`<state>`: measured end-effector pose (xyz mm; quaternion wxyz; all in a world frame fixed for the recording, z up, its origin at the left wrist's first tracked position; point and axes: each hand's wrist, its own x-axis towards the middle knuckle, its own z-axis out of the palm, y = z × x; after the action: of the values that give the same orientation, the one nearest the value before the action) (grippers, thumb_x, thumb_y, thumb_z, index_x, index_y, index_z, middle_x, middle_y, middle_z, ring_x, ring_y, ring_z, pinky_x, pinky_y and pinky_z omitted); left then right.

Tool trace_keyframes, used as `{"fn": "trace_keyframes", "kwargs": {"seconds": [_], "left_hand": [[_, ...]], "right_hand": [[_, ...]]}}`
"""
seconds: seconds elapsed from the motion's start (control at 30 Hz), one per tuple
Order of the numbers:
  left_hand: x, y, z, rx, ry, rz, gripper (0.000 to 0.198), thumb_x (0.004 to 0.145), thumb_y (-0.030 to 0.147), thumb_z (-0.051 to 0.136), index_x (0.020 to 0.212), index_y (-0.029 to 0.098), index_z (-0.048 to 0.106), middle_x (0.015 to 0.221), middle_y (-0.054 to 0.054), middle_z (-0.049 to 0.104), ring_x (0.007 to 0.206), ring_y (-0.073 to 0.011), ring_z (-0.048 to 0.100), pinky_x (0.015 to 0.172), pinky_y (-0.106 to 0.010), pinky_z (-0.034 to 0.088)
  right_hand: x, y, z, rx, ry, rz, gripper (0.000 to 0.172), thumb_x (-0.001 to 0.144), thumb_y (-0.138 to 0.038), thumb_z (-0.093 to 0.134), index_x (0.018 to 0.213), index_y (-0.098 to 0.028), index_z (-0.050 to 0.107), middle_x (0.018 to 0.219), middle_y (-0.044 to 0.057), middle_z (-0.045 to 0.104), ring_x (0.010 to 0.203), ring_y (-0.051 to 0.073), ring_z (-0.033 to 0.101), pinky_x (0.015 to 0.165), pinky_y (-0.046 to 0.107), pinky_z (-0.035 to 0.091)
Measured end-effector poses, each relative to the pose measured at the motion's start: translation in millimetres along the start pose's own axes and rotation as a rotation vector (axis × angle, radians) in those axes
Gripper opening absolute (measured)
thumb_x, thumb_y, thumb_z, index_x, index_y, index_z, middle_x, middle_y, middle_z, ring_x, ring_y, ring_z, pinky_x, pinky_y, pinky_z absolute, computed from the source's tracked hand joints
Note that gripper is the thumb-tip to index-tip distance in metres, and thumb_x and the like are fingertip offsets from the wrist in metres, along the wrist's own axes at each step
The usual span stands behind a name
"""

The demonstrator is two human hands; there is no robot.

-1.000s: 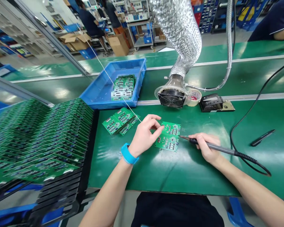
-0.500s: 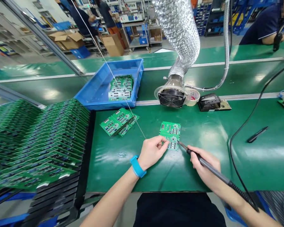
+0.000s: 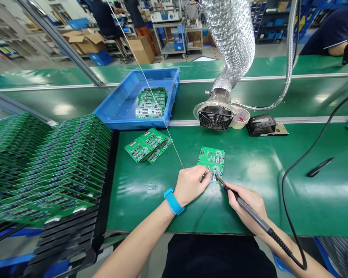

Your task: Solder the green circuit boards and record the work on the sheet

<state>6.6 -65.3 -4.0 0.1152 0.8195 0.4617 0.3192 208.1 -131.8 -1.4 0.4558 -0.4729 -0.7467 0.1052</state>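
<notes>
Head view: we look down on two hands above a green bench point(image 3: 145, 210).
Left hand point(image 3: 190, 186): we see thumb and fingers pinched on a thin wire point(image 3: 168, 133), which slants up beyond the knuckles; a blue wristband point(image 3: 174, 201) sits behind.
Right hand point(image 3: 248, 204): wrapped around a soldering iron point(image 3: 252, 213), whose tip is at the circuit board point(image 3: 211, 156); we cannot tell whether it touches.
Circuit board: flat, just ahead of and between our hands, partly hidden by the left fingers.
Loose boards point(image 3: 145, 146): stacked ahead and left of the left hand.
Blue tray point(image 3: 133, 124): beyond that stack from the left hand, holding more boards point(image 3: 152, 101).
Racked boards point(image 3: 81, 158): in rows, well left of the left hand.
Fan point(image 3: 215, 120): beyond both hands, on a silver duct point(image 3: 232, 38).
Pen point(image 3: 320, 167): right of the right hand.
</notes>
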Motion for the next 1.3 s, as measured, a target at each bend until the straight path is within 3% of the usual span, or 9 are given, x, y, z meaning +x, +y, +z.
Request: {"fn": "trace_keyframes", "kwargs": {"seconds": [0.37,0.6,1.0,1.3], "left_hand": [[-0.1,0.6,3.3,-0.008,-0.039,0.039,0.018,0.092,0.022,0.056,0.075,0.019,0.062,0.06,0.003,0.055,0.054,-0.0097,0.049,0.056,-0.025,0.034],[0.9,-0.2,-3.1,-0.099,-0.034,0.003,0.014,0.088,0.018,0.055,0.077,0.019,0.065,0.057,0.004,0.05,0.053,-0.0097,0.047,0.057,-0.023,0.036],[-0.4,-0.6,1.4,-0.051,-0.103,0.064,0.015,0.086,0.016,0.055,0.073,0.019,0.062,0.064,0.002,0.057,0.056,-0.01,0.05,0.057,-0.024,0.037],[3.8,0.9,-8.1,-0.241,-0.025,0.014,0.017,0.09,0.016,0.056,0.082,0.019,0.071,0.074,-0.002,0.062,0.066,-0.012,0.057,0.062,-0.024,0.043]], "right_hand": [[-0.6,0.1,1.1,0.002,0.007,0.01,0.022,0.094,-0.013,0.058,0.109,-0.022,0.071,0.098,0.002,0.077,0.081,0.017,0.076,0.077,0.025,0.063],[0.5,-3.7,-3.2,-0.02,0.025,0.014,0.022,0.092,-0.011,0.058,0.106,-0.021,0.071,0.094,0.002,0.077,0.075,0.017,0.075,0.069,0.024,0.062],[-1.3,-1.0,0.9,-0.016,-0.005,-0.033,0.024,0.092,-0.01,0.057,0.108,-0.023,0.07,0.092,0.0,0.077,0.073,0.016,0.075,0.069,0.024,0.063],[-1.4,-2.3,-1.6,-0.023,0.007,-0.065,0.026,0.091,-0.007,0.057,0.108,-0.021,0.07,0.092,0.003,0.077,0.074,0.017,0.075,0.068,0.024,0.063]]}}
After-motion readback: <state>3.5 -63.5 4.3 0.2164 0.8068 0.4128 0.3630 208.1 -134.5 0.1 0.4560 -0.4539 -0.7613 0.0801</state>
